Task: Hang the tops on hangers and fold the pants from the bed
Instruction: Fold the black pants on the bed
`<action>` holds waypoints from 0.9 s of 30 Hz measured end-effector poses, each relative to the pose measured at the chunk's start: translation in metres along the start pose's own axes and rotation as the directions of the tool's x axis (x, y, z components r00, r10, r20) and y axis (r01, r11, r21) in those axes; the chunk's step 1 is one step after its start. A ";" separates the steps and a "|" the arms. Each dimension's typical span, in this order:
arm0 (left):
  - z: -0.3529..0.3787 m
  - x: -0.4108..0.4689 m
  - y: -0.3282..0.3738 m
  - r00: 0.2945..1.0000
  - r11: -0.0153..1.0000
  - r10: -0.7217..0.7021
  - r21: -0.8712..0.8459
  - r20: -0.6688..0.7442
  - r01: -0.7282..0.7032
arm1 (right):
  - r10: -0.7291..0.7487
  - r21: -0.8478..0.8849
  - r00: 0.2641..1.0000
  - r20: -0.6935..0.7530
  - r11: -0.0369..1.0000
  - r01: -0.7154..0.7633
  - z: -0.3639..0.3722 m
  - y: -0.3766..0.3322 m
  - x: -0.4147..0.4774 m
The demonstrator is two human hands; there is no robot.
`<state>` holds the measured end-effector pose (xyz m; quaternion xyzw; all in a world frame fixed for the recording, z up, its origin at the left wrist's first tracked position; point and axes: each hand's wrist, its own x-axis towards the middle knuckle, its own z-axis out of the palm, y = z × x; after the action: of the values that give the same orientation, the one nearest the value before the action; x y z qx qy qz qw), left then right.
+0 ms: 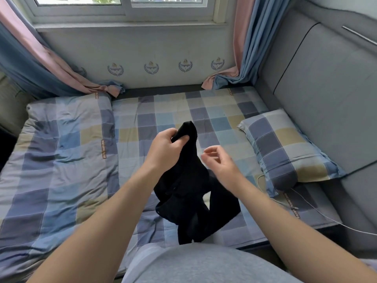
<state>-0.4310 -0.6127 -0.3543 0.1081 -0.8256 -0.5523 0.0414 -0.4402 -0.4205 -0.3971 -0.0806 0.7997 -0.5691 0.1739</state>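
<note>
Nearest, at the bottom edge, is the person's grey top (204, 264), and both bare forearms reach out from it over the bed (163, 111). Between them hangs the black garment (183, 190), raised off the checked sheet so that its lower part dangles near the bed's near edge; lifted like this it can drop open and show its shape, though it is too dark and bunched to tell a top from pants. The left hand (167, 148) grips a gathered upper edge of it, fingers and thumb curled round the cloth, carrying the whole weight. The right hand (218, 162) hovers just beside the cloth on the right, fingers loosely curled and holding nothing, probably placed to catch a second edge and spread the piece. A folded checked quilt (57, 160) lies along the left, and a matching pillow (285, 148) sits right against the grey headboard (326, 88), which leaves the middle of the sheet as working room. A thin white cable (318, 213) trails off the near right side. Farthest, pink and blue curtains (30, 64) hang at both sides of the window (122, 7).
</note>
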 end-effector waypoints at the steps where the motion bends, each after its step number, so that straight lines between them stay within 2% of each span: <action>1: 0.000 -0.001 0.002 1.000 0.999 0.014 0.031 0.003 -0.014 | 0.024 0.016 0.998 0.056 1.000 -0.025 0.007 0.002 -0.003; 3: 0.000 -0.002 0.008 0.999 0.996 0.037 0.075 0.021 -0.038 | 0.052 0.073 0.992 0.111 0.995 -0.060 0.020 0.005 -0.006; 5: 0.000 -0.004 0.014 0.999 0.994 0.038 0.098 0.036 -0.041 | 0.030 0.112 0.995 0.098 0.993 -0.041 0.029 0.005 -0.007; 8: -0.003 -0.008 0.015 0.999 0.996 0.012 0.085 0.048 -0.016 | -0.023 0.068 0.996 0.080 0.998 0.018 0.034 0.003 -0.010; 14: -0.003 -0.014 0.012 0.995 0.999 -0.012 0.038 0.103 0.008 | -0.038 -0.272 0.998 -0.057 0.962 0.021 0.034 0.017 -0.012; 16: -0.003 -0.015 0.009 0.994 1.000 -0.012 0.017 0.112 0.011 | 0.007 -0.355 0.996 -0.087 0.934 -0.037 0.032 0.029 -0.009; 19: -0.009 -0.016 0.005 0.994 0.999 -0.019 -0.029 0.111 0.022 | 0.150 -0.438 0.972 -0.183 0.872 -0.217 0.019 0.052 -0.003; 22: -0.018 -0.016 -0.005 0.998 0.998 -0.047 -0.032 0.036 0.048 | 0.206 -0.381 0.941 -0.268 0.874 -0.300 -0.004 0.065 -0.001; 24: -0.024 -0.012 -0.015 0.996 0.995 -0.090 0.039 -0.010 0.090 | 0.164 -0.319 0.953 -0.255 0.916 -0.243 -0.016 0.060 0.002; 27: -0.033 -0.009 -0.021 0.964 0.964 -0.239 0.145 0.112 0.222 | 0.042 -0.223 0.977 -0.210 0.971 -0.090 -0.026 0.035 0.007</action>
<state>-0.4133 -0.6482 -0.3604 0.1705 -0.8429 -0.5034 -0.0837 -0.4538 -0.3880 -0.4236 -0.0147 0.8763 -0.4712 0.0995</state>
